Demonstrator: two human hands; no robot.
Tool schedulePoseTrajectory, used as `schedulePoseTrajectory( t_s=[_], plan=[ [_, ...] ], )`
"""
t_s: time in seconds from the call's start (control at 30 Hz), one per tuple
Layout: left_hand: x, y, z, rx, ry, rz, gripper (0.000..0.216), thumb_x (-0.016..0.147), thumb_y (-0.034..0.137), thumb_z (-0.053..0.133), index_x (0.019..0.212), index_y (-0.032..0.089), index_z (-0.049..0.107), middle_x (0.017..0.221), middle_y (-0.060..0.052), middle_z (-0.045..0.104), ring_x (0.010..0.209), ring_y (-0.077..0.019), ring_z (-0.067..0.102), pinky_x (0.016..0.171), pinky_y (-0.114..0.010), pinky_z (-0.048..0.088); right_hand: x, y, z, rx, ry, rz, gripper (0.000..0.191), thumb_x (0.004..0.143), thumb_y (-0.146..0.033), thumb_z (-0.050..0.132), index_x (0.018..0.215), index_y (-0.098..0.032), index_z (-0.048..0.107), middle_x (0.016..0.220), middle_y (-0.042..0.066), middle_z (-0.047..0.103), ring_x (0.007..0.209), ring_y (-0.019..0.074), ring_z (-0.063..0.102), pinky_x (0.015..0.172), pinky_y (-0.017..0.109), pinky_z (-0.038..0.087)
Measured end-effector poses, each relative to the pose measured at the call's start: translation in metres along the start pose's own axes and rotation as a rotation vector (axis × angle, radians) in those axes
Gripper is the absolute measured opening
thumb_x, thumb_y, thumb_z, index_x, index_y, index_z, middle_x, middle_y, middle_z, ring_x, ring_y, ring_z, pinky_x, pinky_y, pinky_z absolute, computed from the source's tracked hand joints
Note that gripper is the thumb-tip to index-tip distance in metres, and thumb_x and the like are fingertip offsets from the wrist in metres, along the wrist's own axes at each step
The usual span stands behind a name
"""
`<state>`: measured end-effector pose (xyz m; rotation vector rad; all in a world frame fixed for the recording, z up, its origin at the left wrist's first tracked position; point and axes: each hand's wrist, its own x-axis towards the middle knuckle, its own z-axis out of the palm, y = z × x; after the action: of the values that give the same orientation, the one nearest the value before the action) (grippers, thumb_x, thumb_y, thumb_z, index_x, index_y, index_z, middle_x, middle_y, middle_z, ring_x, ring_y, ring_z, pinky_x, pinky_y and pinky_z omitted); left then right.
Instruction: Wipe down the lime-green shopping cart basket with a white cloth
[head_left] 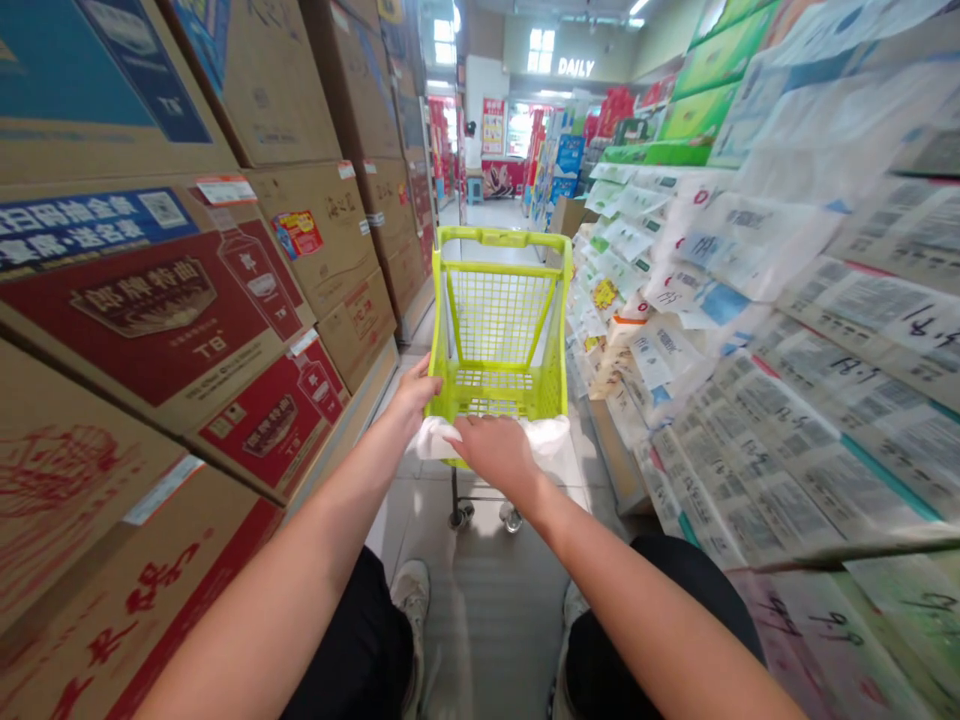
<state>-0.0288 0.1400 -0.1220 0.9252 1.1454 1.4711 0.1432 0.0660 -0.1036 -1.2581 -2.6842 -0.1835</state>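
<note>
Straight in front of me stands a small yellow-green plastic shopping cart (pixel 564 330) with lattice walls and wheels. My left hand (pixel 414 398) grips the left edge of its basket near the close corner. A white cloth (pixel 549 437) lies bunched along the near rim, sticking out on both sides of my right hand (pixel 495 448). That hand is closed over the cloth and presses it against the rim; its fingertips are partly hidden. The visible inside of the basket holds nothing.
Stacked cardboard boxes (pixel 142 290) line the left side of the aisle. Packs of tissue paper (pixel 795 430) with price sheets are piled on the right. A tiled floor (pixel 487 212) leads to a far area where a person (pixel 471 145) is near a blue stool (pixel 475 188).
</note>
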Motion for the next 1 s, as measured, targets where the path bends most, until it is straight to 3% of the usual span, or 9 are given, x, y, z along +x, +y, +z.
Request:
schedulePoseTrajectory(
  t_s=[0.27, 0.47, 0.73, 0.87, 1.0],
  plan=[
    [0.012, 0.001, -0.013, -0.007, 0.071, -0.03, 0.085, 0.05, 0.011, 0.059, 0.135, 0.017, 0.064, 0.105, -0.01, 0.078, 0.089, -0.0332, 0.074, 0.071, -0.044, 0.063, -0.027, 0.033, 0.0, -0.028, -0.046, 0.069, 0.044, 0.103, -0.056, 0.041, 0.099, -0.019, 0.064, 0.092, 0.011, 0.074, 0.083, 0.0245, 0.069, 0.074, 0.032, 0.042],
    [-0.003, 0.001, 0.006, -0.065, 0.112, -0.017, 0.085, 0.049, 0.011, 0.061, 0.134, 0.015, 0.063, 0.098, -0.008, 0.078, 0.081, -0.0274, 0.073, 0.067, -0.036, 0.06, -0.043, 0.051, -0.004, -0.051, -0.024, 0.04, 0.041, 0.104, -0.053, 0.041, 0.098, -0.019, 0.063, 0.091, 0.01, 0.073, 0.087, 0.0241, 0.068, 0.078, 0.033, 0.038],
    [-0.031, -0.007, 0.04, -0.144, 0.085, 0.114, 0.061, 0.055, 0.013, 0.058, 0.115, 0.017, 0.069, 0.098, -0.005, 0.077, 0.089, -0.0221, 0.071, 0.074, -0.029, 0.057, -0.019, 0.012, -0.002, -0.052, -0.047, 0.084, 0.038, 0.103, -0.052, 0.047, 0.1, -0.019, 0.064, 0.092, 0.01, 0.075, 0.085, 0.0245, 0.07, 0.076, 0.033, 0.043],
    [-0.027, -0.007, 0.032, -0.096, 0.097, 0.077, 0.063, 0.054, 0.012, 0.06, 0.115, 0.017, 0.07, 0.097, -0.005, 0.077, 0.085, -0.0211, 0.07, 0.068, -0.026, 0.055, -0.011, -0.005, -0.004, -0.027, -0.042, 0.044, 0.033, 0.104, -0.047, 0.047, 0.103, -0.019, 0.063, 0.094, 0.011, 0.075, 0.086, 0.0232, 0.071, 0.075, 0.032, 0.045],
    [-0.013, -0.003, 0.01, -0.064, 0.106, 0.026, 0.072, 0.049, 0.009, 0.06, 0.12, 0.016, 0.071, 0.092, -0.004, 0.078, 0.076, -0.0203, 0.07, 0.059, -0.025, 0.052, -0.012, -0.005, -0.007, -0.035, -0.051, 0.029, 0.028, 0.104, -0.043, 0.048, 0.105, -0.019, 0.062, 0.095, 0.011, 0.075, 0.085, 0.0223, 0.071, 0.075, 0.031, 0.046]
  ],
)
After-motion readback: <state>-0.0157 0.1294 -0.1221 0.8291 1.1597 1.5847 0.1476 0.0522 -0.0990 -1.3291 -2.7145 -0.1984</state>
